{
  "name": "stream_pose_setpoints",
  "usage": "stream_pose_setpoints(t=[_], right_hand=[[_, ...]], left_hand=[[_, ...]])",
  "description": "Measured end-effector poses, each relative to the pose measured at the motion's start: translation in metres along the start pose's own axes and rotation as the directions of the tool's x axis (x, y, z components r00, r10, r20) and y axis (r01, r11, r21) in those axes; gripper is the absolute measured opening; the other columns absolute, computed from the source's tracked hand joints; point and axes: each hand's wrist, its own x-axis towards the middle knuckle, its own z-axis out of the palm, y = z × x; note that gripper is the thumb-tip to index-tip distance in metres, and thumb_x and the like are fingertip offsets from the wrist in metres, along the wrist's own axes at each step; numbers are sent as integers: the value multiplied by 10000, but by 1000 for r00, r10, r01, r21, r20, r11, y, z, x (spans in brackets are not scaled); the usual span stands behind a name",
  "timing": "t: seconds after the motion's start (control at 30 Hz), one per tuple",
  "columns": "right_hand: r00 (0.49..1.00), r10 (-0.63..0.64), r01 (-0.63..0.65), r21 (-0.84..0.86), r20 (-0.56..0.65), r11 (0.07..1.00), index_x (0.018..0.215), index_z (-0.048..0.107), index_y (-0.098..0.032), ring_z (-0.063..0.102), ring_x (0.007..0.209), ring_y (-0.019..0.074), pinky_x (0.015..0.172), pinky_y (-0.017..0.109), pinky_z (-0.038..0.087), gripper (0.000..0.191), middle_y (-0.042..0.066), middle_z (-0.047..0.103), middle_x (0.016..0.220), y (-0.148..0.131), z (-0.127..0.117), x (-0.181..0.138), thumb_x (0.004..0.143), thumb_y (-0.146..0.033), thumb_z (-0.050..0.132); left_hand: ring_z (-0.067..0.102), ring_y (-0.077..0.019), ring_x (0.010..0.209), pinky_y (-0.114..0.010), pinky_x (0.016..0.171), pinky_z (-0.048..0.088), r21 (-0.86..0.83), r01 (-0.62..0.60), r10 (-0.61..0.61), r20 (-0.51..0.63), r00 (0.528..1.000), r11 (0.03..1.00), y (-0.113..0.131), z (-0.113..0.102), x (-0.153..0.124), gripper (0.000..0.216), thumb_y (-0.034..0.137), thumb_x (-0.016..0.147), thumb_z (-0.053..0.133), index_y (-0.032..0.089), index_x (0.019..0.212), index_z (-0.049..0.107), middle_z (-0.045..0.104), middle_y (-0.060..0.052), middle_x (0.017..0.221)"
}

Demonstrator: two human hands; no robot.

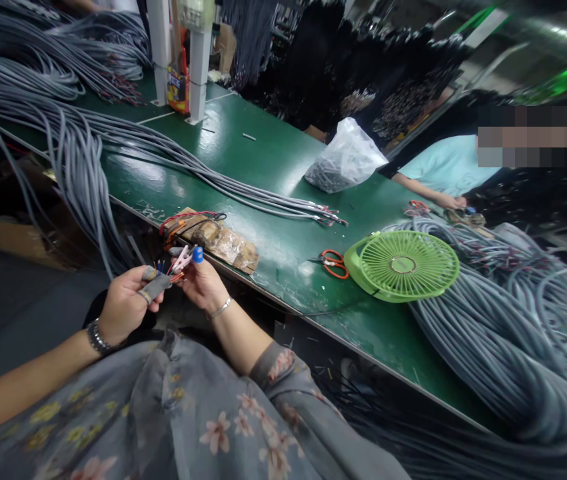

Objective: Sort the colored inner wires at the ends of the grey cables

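Note:
My left hand (pixel 126 307) is closed around the end of a grey cable (pixel 154 285), its fingers wrapped in grey guards. Coloured wires (pixel 169 268) fan out of that cable end. My right hand (pixel 202 280), with a blue cap on one fingertip, pinches those wires together with a small pink-handled tool (pixel 182 259). Both hands hover in front of the near edge of the green table (pixel 263 160), just below a worn wooden block (pixel 218 241) with red and black leads.
Grey cable bundles (pixel 78 140) run across the table from the left; a big coil (pixel 508 333) lies at the right. A green fan (pixel 403 265), orange scissors (pixel 334 263) and a plastic bag (pixel 346 159) sit on the table. Another person (pixel 443 175) works at the far side.

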Motion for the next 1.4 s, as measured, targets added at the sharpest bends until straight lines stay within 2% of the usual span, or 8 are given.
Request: stream_pose_setpoints(t=[0.3, 0.5, 0.63, 0.77, 1.03, 1.17, 1.3, 1.4], right_hand=[[997, -60, 62, 44, -56, 997, 925, 791, -227, 649, 756, 204, 711, 326, 601, 592, 16, 704, 771, 4, 9, 4, 917, -809, 895], [995, 67, -67, -3, 72, 998, 842, 727, -222, 678, 765, 196, 740, 325, 623, 759, 45, 749, 823, 0, 1, -6, 953, -972, 695], [981, 119, -91, -176, 152, 980, 835, 737, -212, 645, 706, 158, 725, 299, 599, 692, 30, 763, 816, 2, -10, -16, 831, -882, 908], [983, 26, 43, -362, 184, 931, 784, 726, -205, 599, 683, 128, 744, 288, 557, 626, -16, 724, 750, -1, -13, -23, 659, -691, 1099], [917, -203, 392, -683, 343, 617, 717, 711, -233, 616, 761, 170, 790, 316, 539, 577, -20, 691, 770, -20, -11, -40, 789, -729, 998], [945, -235, 326, -576, 228, 750, 782, 775, -239, 654, 783, 180, 812, 331, 580, 588, 8, 757, 826, -14, -24, -44, 851, -811, 888], [985, -113, 159, -407, 134, 899, 868, 781, -231, 641, 728, 156, 709, 298, 580, 622, -3, 776, 845, 2, -32, -48, 662, -759, 1037], [979, -173, 200, -313, 112, 929, 863, 771, -230, 649, 753, 166, 720, 312, 584, 597, 5, 766, 835, 14, -27, -51, 627, -677, 1088]], left_hand=[[515, -145, 412, -259, 409, 408, 29, 23, -23, -21, 1000, 999, -5, -2, 2, 267, 431, 660, 874, 270, 589, 672, 635, 3, 503], [528, -150, 410, -262, 406, 426, 25, 33, -33, -8, 999, 999, -6, -4, -2, 267, 433, 666, 884, 271, 607, 680, 647, 5, 506], [560, -158, 413, -272, 417, 473, 33, 54, -55, 26, 998, 998, -6, -10, -7, 245, 434, 642, 884, 269, 618, 705, 669, 1, 511], [625, -180, 440, -301, 470, 559, 97, 92, -102, 104, 989, 991, -2, -12, -10, 257, 456, 636, 881, 265, 620, 710, 712, -14, 538], [704, -223, 495, -332, 522, 628, 247, 243, -324, 378, 867, 938, -2, -11, 1, 302, 502, 625, 923, 277, 604, 724, 753, -22, 548], [675, -207, 470, -323, 506, 600, 133, 233, -262, 279, 924, 963, -6, -11, -3, 335, 508, 618, 961, 259, 609, 736, 744, -43, 548], [689, -212, 497, -327, 524, 587, 47, 204, -208, 140, 968, 978, -7, -6, -8, 362, 522, 612, 977, 237, 662, 759, 749, -48, 576], [693, -217, 512, -326, 527, 576, 50, 186, -190, 123, 974, 981, -7, -3, -9, 383, 535, 604, 987, 236, 640, 750, 759, -59, 592]])
